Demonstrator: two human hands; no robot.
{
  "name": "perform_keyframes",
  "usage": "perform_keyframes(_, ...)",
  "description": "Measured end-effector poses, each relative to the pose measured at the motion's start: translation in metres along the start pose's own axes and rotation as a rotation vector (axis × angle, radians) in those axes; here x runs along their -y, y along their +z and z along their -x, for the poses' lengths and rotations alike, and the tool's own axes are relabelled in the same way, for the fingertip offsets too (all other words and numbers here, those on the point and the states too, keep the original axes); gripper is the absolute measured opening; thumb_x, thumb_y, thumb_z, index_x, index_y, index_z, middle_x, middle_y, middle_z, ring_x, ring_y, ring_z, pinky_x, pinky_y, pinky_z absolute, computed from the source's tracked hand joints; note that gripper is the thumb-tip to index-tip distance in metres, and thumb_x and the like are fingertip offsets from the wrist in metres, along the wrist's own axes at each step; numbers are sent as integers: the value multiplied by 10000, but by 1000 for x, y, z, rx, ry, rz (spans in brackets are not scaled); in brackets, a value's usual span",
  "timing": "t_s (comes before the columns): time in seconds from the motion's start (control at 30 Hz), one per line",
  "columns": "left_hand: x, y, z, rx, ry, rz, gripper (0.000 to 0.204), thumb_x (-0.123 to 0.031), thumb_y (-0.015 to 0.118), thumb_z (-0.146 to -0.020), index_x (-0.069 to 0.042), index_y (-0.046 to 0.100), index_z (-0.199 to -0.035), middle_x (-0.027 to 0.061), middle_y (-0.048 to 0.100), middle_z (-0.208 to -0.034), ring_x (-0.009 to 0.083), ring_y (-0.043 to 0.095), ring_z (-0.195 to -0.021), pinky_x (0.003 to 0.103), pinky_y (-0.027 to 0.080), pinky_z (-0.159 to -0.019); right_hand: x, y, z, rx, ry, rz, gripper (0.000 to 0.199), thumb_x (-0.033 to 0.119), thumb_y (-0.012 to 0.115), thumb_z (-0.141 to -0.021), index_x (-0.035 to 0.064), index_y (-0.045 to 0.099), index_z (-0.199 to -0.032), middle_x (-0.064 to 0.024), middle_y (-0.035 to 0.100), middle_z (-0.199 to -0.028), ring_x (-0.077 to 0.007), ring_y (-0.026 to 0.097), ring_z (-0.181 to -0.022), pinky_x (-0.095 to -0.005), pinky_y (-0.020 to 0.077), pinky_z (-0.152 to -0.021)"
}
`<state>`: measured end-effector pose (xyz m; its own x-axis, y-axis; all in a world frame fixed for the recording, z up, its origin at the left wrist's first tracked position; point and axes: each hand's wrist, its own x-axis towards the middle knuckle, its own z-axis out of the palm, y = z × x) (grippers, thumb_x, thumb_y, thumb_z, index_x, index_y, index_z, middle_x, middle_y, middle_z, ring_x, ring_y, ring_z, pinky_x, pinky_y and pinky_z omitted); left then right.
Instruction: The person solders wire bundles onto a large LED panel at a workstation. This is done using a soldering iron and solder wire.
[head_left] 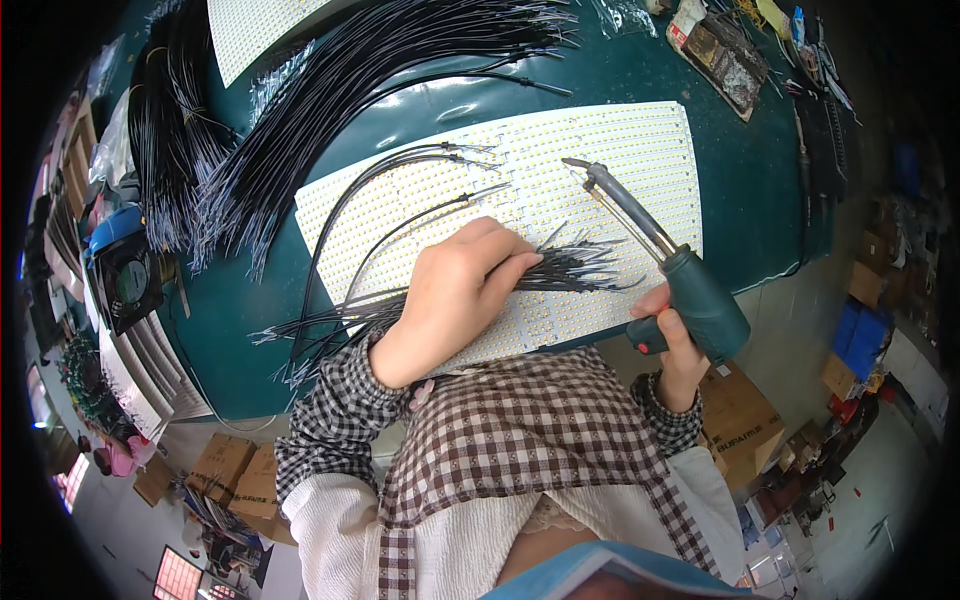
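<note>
My left hand [462, 290] is closed around a bunch of thin black wires [575, 268], whose pale stripped ends fan out to the right. Beneath it lies a white LED panel [640, 150] dotted with rows of small yellow chips. A few black cables [400, 158] curve across the panel's left part, their tips resting near its middle. In my right hand [680, 345] is a dark green soldering gun [705, 300]. Its metal barrel slants up and left, and the tip hangs over the panel's upper right. Whether the tip touches the panel I cannot tell.
A thick bundle of black wires [350, 75] lies across the green table mat [225, 345] behind the panel. More bundles [165, 130] and a small black fan [128, 280] are at the left. A stained block [722, 60] sits far right. Cardboard boxes [740, 420] stand below the table.
</note>
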<state>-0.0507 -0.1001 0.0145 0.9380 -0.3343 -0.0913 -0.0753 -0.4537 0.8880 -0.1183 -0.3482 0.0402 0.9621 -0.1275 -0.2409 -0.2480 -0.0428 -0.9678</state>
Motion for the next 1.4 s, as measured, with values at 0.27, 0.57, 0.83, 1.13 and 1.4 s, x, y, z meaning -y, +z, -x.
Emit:
perform_keyframes(0.27, 3, -17, 4, -200, -10, -447, 107, -50, 724, -842, -44, 666, -931, 106, 610, -904, 304, 634, -753, 389, 498, -644, -4, -2, -2, 42, -2, 8, 367, 257, 678, -930, -81, 613, -1054, -138, 652, -897, -228, 654, -795, -350, 541, -724)
perform_keyframes(0.57, 17, -4, -14, -165, 92, -321, 114, -44, 683, -854, -23, 583, -904, 148, 563, -868, 347, 601, -715, 428, 488, -631, -4, -1, 0, 7, 35, -118, 95, -3, 696, -876, -49, 681, -958, -124, 697, -868, -211, 682, -817, -344, 550, -756)
perform_keyframes(0.83, 23, -1, -16, -199, -29, -282, 117, -28, 697, -858, -18, 593, -911, 109, 602, -840, 261, 603, -654, 348, 487, -595, 0, 1, 1, 0, 70, 63, 201, -8, 740, -853, -35, 699, -1047, -95, 735, -946, -147, 679, -842, -293, 545, -753)
perform_keyframes(1.13, 29, 0, -18, -206, -78, -114, 117, -45, 707, -812, -42, 602, -864, 94, 613, -835, 266, 638, -669, 365, 500, -586, -5, -1, 6, 17, 136, 26, 304, -22, 767, -821, -47, 679, -1111, -124, 745, -982, -167, 704, -853, -314, 578, -775)
perform_keyframes(1.4, 27, -1, -21, -227, -111, -53, 104, -33, 704, -794, -40, 614, -846, 84, 609, -811, 229, 614, -623, 342, 488, -567, -15, -7, 8, 103, 51, 87, 291, -27, 786, -798, -60, 677, -1067, -115, 734, -914, -180, 708, -830, -328, 584, -768)
